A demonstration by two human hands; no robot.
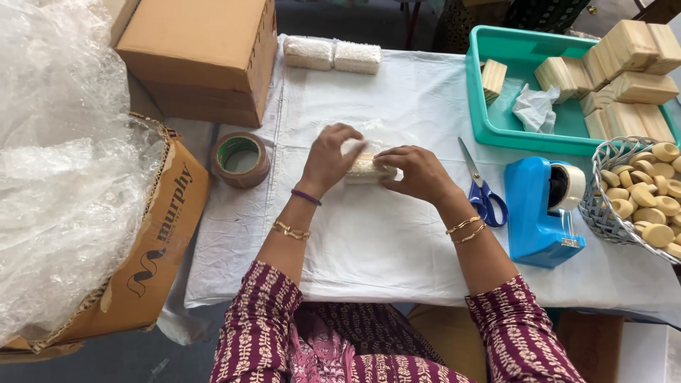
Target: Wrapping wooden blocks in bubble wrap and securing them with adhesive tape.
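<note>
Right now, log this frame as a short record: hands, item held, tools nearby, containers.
left hand: pressing on the wrapped block
right hand: gripping the same block's right end
item: small block in bubble wrap, on the white cloth
tools: blue scissors, blue tape dispenser, tape roll
containers: teal tray with wooden blocks; wire basket of round wooden pieces

I find open white cloth [369, 241] along the table's near edge, below both hands. Toward the right edge, scissors [482, 191], blue tape dispenser [540, 213] and wire basket [603, 206] block passage. The teal tray [489, 120] fills the far right corner; tape roll [241, 159] and cardboard box [202, 57] crowd the left edge.
</note>
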